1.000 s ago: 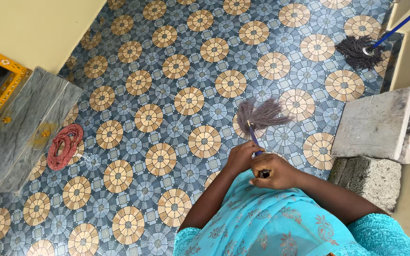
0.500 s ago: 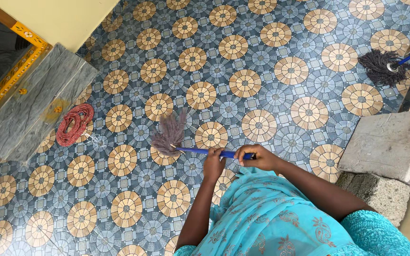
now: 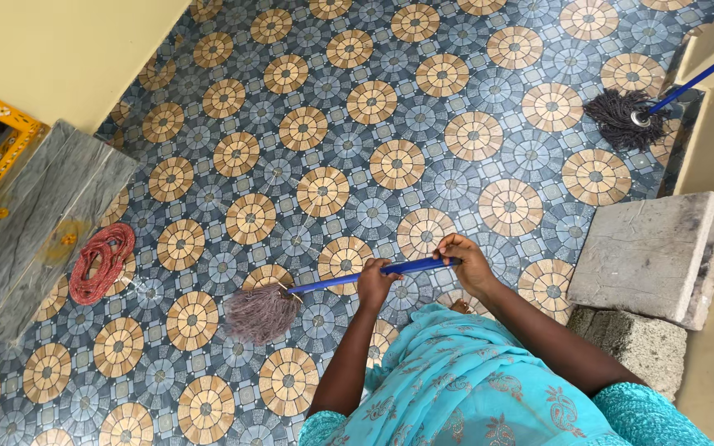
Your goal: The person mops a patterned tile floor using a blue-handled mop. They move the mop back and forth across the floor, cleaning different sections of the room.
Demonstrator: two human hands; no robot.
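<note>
Both my hands grip the blue handle of a mop (image 3: 336,280). My left hand (image 3: 375,284) holds it lower down, and my right hand (image 3: 466,261) holds its upper end. The mop's grey-brown string head (image 3: 259,314) rests on the patterned blue and tan tile floor (image 3: 390,107), to the left of my body. My turquoise garment fills the bottom of the view.
A second mop (image 3: 621,117) with a blue handle leans at the upper right. A coiled red rope (image 3: 102,263) lies beside a grey stone step (image 3: 35,223) on the left. Stone slabs (image 3: 653,252) are stacked on the right by a yellow wall.
The mop head has swept from the upper right of my hands across to the lower left, with the handle now pointing left. Both hands stay on the handle.
</note>
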